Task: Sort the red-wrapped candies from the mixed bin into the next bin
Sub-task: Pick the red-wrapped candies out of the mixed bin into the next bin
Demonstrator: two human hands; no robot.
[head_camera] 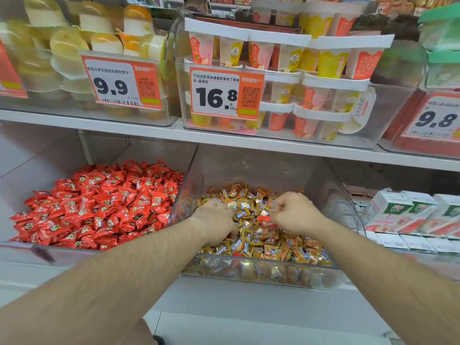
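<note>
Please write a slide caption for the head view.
Both hands dig in the mixed bin; a red-wrapped candy lies between them.

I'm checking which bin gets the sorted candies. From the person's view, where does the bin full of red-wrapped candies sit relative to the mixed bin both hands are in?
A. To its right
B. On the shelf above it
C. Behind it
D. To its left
D: the bin of red-wrapped candies lies left of the mixed bin, where the left hand and right hand dig among gold wrappers.

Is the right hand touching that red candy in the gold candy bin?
Touching. The head view shows the right hand with its fingers curled onto the red candy, no gap between them.
</note>
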